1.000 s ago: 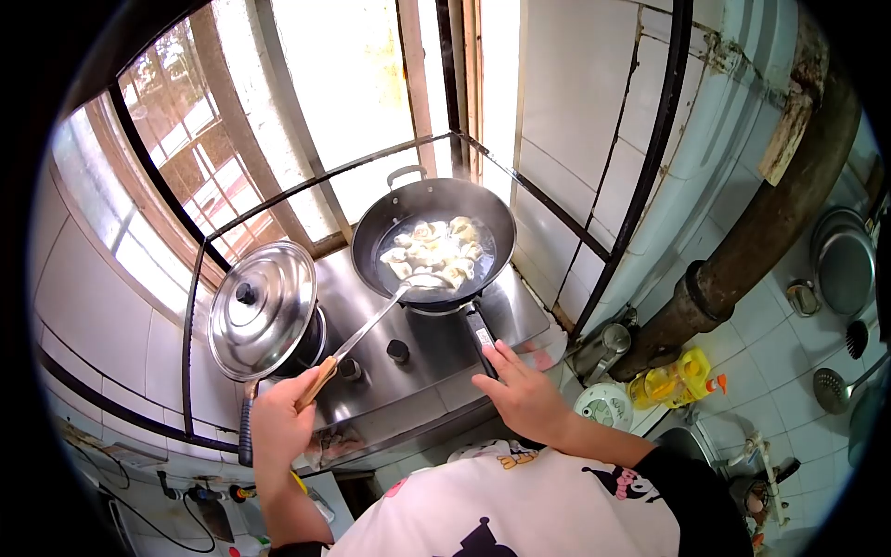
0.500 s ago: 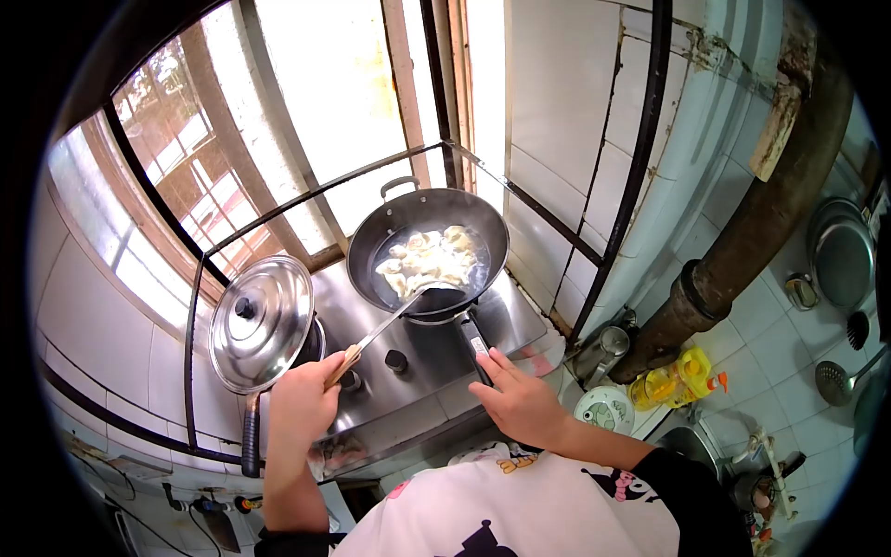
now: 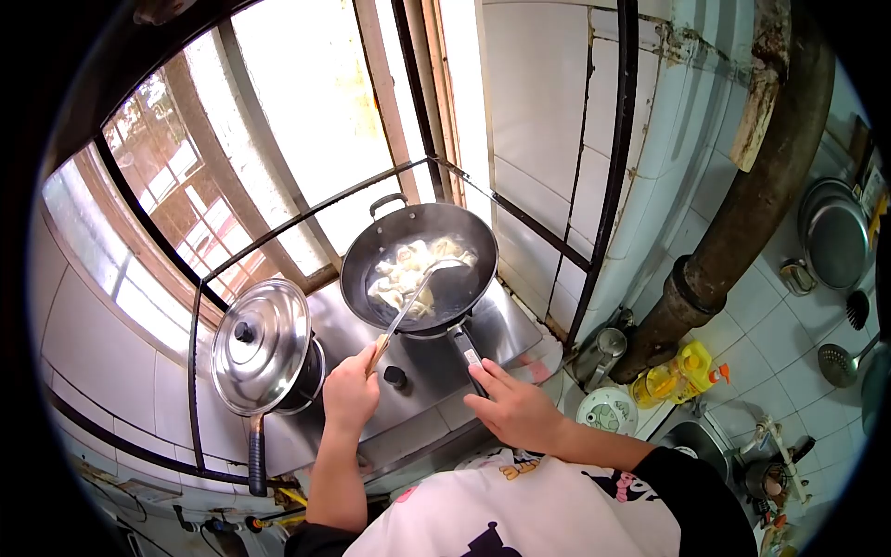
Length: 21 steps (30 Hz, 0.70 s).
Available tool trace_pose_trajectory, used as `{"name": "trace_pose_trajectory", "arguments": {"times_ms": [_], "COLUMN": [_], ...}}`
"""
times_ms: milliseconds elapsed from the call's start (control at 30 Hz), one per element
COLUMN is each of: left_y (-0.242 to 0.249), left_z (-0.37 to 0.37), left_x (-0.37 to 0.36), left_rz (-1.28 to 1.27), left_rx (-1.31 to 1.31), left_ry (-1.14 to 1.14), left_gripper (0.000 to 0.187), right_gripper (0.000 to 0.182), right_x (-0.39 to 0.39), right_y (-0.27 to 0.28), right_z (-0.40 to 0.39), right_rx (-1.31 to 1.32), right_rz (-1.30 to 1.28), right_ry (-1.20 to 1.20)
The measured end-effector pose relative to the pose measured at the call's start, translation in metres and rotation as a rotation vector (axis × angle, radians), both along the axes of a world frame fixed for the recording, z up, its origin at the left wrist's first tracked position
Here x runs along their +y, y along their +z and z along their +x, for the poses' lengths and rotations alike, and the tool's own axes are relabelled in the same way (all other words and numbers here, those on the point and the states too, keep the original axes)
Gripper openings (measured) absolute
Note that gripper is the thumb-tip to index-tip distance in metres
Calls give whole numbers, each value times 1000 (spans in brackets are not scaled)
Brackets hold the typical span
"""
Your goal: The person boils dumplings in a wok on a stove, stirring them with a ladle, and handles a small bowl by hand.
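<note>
Dumplings [image 3: 404, 278] lie in water in a dark wok [image 3: 357, 255] on the steel stove. My left hand [image 3: 353, 392] is closed around the wooden handle of a metal spatula [image 3: 408, 308]. Its head is in the wok, at the right side of the dumplings. My right hand [image 3: 513, 404] grips the wok's black long handle [image 3: 467, 348] near its end. Left of the wok, a pan with a shiny steel lid [image 3: 264, 330] sits on the other burner.
A black metal frame [image 3: 306, 220] runs behind the stove [image 3: 432, 381] before the window. To the right are a metal container [image 3: 608, 345], a white dish [image 3: 608, 408], a yellow oil bottle [image 3: 673, 374], a sink [image 3: 696, 436] and a thick brown pipe [image 3: 733, 232].
My left hand has moved right and slightly down, and the spatula's head has swung up and right among the dumplings. My right hand stays on the wok handle. The view has shifted slightly.
</note>
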<state>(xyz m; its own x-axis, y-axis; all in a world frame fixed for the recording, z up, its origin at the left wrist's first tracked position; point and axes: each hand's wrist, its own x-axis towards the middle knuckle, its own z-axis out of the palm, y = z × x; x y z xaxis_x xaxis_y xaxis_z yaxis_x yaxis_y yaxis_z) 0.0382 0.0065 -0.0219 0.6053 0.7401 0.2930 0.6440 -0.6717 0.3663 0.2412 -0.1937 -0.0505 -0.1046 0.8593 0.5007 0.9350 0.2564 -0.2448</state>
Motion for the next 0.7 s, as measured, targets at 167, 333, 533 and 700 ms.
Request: {"name": "trace_pose_trajectory", "arguments": {"times_ms": [167,333,533,700], "left_y": [-16,-46,-61,-60], "left_z": [-5,-20,-28,-24], "left_x": [2,5,-2,-9], "left_rz": [-88,-179,-248,-144], "left_rx": [-159,-311,-207,-41], "left_ry": [13,64,148,117], "left_gripper": [49,50,51,59], "right_gripper": [29,29,26,23], "right_x": [0,2,3,3], "right_y": [0,-1,-1,0], "right_z": [1,2,0,0], "right_rx": [-15,-21,-15,-52], "right_rz": [2,6,8,35], "right_ry": [7,12,12,5]}}
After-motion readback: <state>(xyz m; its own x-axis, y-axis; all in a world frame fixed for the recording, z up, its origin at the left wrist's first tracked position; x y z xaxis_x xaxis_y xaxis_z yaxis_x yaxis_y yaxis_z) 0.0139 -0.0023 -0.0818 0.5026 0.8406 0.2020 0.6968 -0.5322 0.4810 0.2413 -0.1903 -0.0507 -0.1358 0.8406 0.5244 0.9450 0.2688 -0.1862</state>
